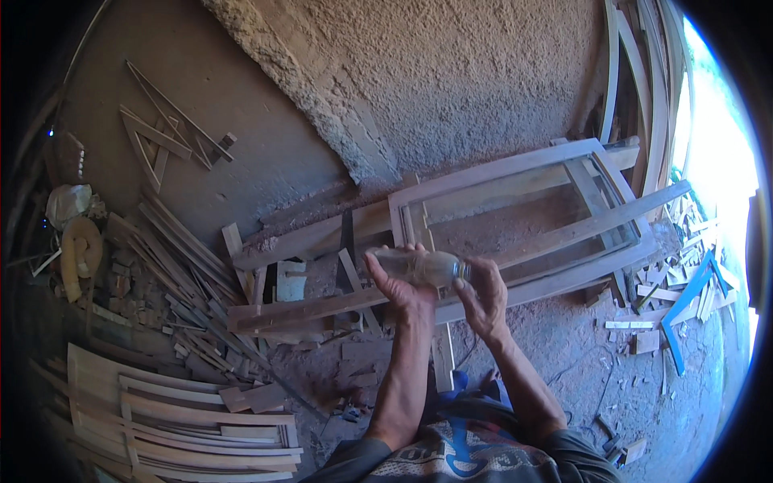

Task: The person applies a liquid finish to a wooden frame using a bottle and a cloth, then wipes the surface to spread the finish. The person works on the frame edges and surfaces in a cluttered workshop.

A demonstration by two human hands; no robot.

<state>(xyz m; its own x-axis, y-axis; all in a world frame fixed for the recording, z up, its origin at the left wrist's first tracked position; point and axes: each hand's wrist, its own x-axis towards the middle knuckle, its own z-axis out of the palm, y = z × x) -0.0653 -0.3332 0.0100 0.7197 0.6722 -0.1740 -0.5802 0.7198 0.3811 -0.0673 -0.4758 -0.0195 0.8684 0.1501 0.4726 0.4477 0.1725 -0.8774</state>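
Observation:
A clear plastic bottle [427, 267] lies on its side in my two hands, over a wooden bench. My left hand [403, 282] cradles it from below, palm up, with the thumb out at the left end. My right hand [485, 294] grips it at the narrower right end, thumb against the neck. Behind it a wooden frame [499, 154] rests on the bench, with a long plank [600, 221] lying across it.
Long strips [173, 249] and curved pieces [201, 405] of wood fill the left side. Offcuts [644, 342] and a blue angled piece [680, 310] lie at the right on the dusty floor [547, 378]. A rough wall [451, 72] rises behind, with tall strips [636, 88] beside it.

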